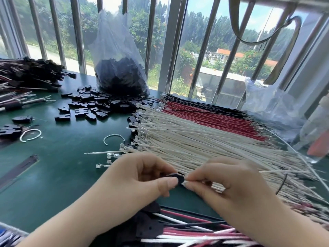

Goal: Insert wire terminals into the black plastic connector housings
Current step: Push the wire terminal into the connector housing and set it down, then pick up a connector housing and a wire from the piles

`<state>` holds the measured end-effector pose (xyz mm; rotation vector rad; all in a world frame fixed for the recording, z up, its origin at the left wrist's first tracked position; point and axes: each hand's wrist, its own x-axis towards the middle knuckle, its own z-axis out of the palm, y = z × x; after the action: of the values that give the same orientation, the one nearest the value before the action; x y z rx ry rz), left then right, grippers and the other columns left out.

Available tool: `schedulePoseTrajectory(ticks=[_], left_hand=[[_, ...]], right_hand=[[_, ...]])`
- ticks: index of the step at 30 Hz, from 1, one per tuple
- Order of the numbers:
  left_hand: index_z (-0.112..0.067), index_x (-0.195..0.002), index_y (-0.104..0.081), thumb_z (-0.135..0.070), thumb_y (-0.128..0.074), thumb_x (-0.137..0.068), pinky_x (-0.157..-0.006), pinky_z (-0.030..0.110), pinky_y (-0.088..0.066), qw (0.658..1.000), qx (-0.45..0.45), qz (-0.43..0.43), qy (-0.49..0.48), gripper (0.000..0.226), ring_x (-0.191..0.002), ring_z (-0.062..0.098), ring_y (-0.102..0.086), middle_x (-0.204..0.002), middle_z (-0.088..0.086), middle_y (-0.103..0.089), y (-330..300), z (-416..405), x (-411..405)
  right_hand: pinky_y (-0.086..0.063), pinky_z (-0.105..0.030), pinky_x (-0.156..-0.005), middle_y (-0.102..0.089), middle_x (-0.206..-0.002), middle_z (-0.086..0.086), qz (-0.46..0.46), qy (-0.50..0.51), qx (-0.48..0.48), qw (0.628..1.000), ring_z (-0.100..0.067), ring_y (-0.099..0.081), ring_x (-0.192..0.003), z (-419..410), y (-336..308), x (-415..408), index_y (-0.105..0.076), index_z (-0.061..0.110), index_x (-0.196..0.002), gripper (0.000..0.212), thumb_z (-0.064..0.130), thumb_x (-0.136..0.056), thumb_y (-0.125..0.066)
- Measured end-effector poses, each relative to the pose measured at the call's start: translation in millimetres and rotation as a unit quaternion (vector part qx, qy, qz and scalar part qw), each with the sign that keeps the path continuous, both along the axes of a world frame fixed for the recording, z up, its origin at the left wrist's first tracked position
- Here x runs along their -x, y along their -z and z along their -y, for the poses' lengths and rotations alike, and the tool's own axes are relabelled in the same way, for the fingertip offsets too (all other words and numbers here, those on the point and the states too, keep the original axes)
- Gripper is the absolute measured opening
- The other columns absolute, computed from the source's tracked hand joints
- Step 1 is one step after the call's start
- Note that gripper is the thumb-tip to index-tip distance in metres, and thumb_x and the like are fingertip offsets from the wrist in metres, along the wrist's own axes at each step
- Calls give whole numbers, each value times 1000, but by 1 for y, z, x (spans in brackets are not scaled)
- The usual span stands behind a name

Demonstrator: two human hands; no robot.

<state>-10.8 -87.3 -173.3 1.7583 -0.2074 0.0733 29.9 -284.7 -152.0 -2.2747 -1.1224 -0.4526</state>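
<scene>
My left hand (142,177) pinches a small black connector housing (180,178) between thumb and fingers, just above the green table. My right hand (227,182) pinches the end of a white wire (201,182) right at the housing's right side. The terminal itself is hidden between the fingertips. Behind both hands lies a wide fan of white wires (204,139), then red wires (210,116) and black wires (204,104), their metal terminals pointing left. Loose black housings (92,104) are scattered further back on the table.
A clear plastic bag of black housings (121,75) stands by the barred window. Finished harnesses are piled at the far left (30,72) and at the near edge (187,232). Two curled white wire scraps (114,138) lie on the green table (58,172). A crumpled clear bag (274,107) sits at right.
</scene>
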Motion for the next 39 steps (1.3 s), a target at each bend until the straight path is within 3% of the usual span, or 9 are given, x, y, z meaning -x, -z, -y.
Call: schedulePoseTrajectory(ticks=[8,17,23,25,28,30,31,34,39], left_hand=[[-29,-78,-73,-37,-85,-59,-51,9,-39,995,79,-49,-27,24,-55,2,-57,-64,-2,-69,4,7,-9],[-34,-76,-72,-30,-73,-63,-55,14,-41,999,35,-2,-26,14,-54,5,-56,-55,0,-66,0,13,-13],[-27,-68,-78,-38,-88,-43,-59,13,-45,991,84,-50,94,29,-63,8,-64,-64,1,-71,5,3,-21],[-36,-52,-73,-18,-92,-44,-60,6,-43,996,43,-34,68,28,-60,-1,-64,-58,-9,-70,14,3,-26],[-22,-51,-75,17,-72,-67,-56,5,-45,997,65,-33,-2,42,-58,-6,-65,-60,-8,-71,11,-11,-33],[-24,-74,-77,-18,-79,-69,-63,10,-49,998,29,-25,41,9,-69,2,-69,-73,0,-74,-10,-22,-44],[-28,-82,-75,-31,-76,-68,-65,14,-49,998,13,-34,51,14,-70,5,-68,-77,0,-74,-22,-28,-51],[-23,-78,-72,-18,-66,-84,-61,31,-43,997,17,-58,-40,10,-65,19,-56,-71,8,-71,-26,-46,-78],[-14,-79,-70,-11,-66,-85,-43,22,-32,991,56,-94,-72,9,-45,14,-46,-59,4,-63,-10,-60,-95]], right_hand=[[-48,-16,-59,-64,-79,20,9,19,-3,1000,3,-60,-69,4,2,-4,-65,33,-83,8,30,-77,-68],[-47,-16,-54,-61,-72,15,18,-12,-48,999,0,-58,-64,4,2,-7,-64,26,-73,10,20,-74,-72],[-46,-7,-63,-59,-80,25,-11,-46,29,998,6,-60,-75,9,8,-18,-61,44,-76,4,44,-80,-62],[-53,-15,-70,-56,-85,32,-44,-77,64,994,11,-58,-85,5,3,-32,-58,55,-83,9,54,-89,-51],[-43,0,-77,-56,-94,46,-122,-105,70,985,22,-54,-95,6,-21,-55,-57,64,-102,18,56,-91,-46],[-50,-9,-72,-65,-90,33,-214,-71,117,967,9,-63,-84,11,-33,-74,-64,56,-94,19,65,-82,-53],[-53,-16,-72,-68,-90,25,-233,-29,126,964,2,-65,-82,10,-39,-88,-67,49,-95,25,65,-81,-53],[-54,-17,-67,-69,-85,13,-199,108,81,971,-6,-66,-72,-7,-48,-139,-70,30,-99,18,36,-93,-55],[-52,-18,-73,-66,-100,13,-163,168,151,960,-4,-62,-80,-48,-27,-195,-69,28,-109,23,19,-94,-55]])
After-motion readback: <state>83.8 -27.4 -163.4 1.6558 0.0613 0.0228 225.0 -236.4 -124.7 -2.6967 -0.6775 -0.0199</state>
